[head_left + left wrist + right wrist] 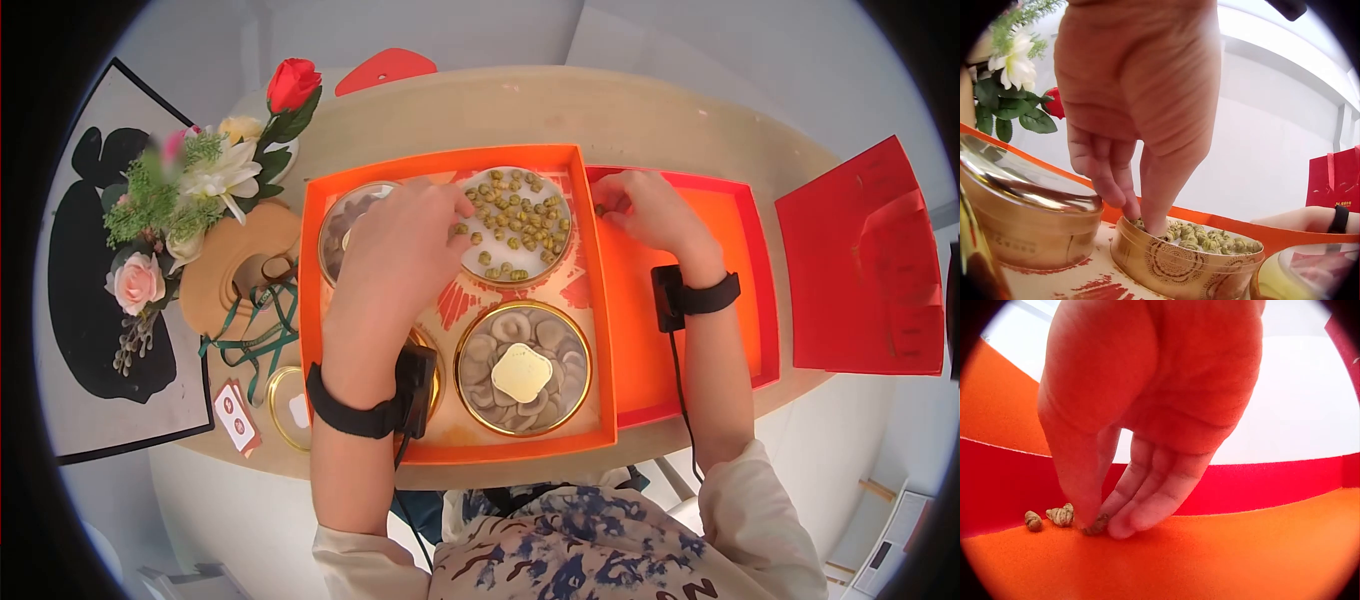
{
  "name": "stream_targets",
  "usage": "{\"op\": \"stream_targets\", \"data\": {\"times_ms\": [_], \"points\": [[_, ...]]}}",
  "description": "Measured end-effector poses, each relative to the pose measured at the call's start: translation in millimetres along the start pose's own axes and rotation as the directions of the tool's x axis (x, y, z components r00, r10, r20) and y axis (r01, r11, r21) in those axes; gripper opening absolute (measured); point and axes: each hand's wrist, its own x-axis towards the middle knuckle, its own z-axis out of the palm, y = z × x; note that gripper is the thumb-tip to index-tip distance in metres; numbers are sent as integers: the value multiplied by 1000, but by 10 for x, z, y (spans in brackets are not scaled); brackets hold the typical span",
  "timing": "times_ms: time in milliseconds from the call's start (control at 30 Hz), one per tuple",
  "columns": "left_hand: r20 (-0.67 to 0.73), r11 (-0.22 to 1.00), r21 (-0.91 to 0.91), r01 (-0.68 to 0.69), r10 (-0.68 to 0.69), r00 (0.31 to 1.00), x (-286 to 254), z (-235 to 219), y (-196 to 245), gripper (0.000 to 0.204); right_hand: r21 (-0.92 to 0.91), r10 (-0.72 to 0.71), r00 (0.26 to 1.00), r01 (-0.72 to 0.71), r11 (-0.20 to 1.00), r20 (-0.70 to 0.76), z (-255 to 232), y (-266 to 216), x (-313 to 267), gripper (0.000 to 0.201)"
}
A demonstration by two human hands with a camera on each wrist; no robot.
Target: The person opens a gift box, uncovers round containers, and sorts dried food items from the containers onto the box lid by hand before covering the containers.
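Observation:
In the head view, my left hand [405, 240] reaches over the uncovered round tin [1179, 265] of green rolled tea balls [530, 225]. The left wrist view shows its thumb and fingertips down inside the rim, pinching at a tea ball that they partly hide. My right hand [650, 212] is lowered into the orange-lined red box lid [650, 330]. Between thumb and fingers it pinches a brownish-green tea ball [1096, 525] at the lid's floor. Two more tea balls [1060, 515] lie just left of the thumb, along the red wall.
Around the tin, the orange gift box [597, 300] holds lidded tins, one with a gold label [522, 373]. Artificial flowers [215, 170], a green ribbon [262, 335], cards [237, 418] and a dark-patterned panel [120, 290] are on the left. At right stands a red bag [865, 260].

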Motion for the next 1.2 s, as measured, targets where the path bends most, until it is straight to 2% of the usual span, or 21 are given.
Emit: {"op": "stream_targets", "data": {"times_ms": [133, 200, 333, 400, 467, 533, 567, 600, 800, 1033, 1100, 1200], "points": [[8, 999, -33, 36, -36, 999, -16, -18, 16, 23, -38, 24, 999, -25, 999, -40, -69, -32, -3, 24], [8, 999, -42, 35, -34, 999, -20, -27, 20, 22, -44, -49, 957, 38, 998, -286, -105, -135, 0, 21], [-2, 998, -48, 34, -35, 999, -23, -9, 15, 22, 82, -16, 927, 50, 995, -374, -151, -469, 13, 18], [-1, 999, -42, 35, -35, 999, -26, -5, 16, 22, 12, -217, 885, 243, 970, -411, -78, -505, 25, 20], [-19, 998, 65, 12, -10, 1000, -29, -27, 50, 21, 33, -215, 900, 245, 969, -380, 19, -567, 20, 20], [-7, 996, 84, 25, -25, 1000, -36, -50, 87, 21, 50, -216, 914, 247, 968, -344, 80, -590, 9, 20], [6, 994, 105, 39, -39, 999, -40, -54, 98, 21, -18, -254, 904, 265, 964, -345, 99, -596, 5, 22], [9, 994, 101, 43, -44, 999, -43, -53, 102, 21, -84, -291, 893, 280, 956, -343, 117, -602, -6, 23], [14, 997, 76, 23, -24, 1000, -39, -38, 107, 21, -120, -278, 923, 254, 960, -267, 107, -664, -31, 22], [34, 999, 30, 11, -12, 999, -20, -17, 149, 16, -65, -294, 912, 288, 956, -285, 126, -681, -30, 17], [37, 1000, 19, 14, -14, 999, -22, -9, 148, 15, -77, -356, 883, 350, 934, -306, 135, -663, -16, 15], [-35, 1000, 9, -20, 20, 999, -30, 2, 132, 14, -44, -352, 896, 353, 934, -271, 129, -645, 3, 13]]}}
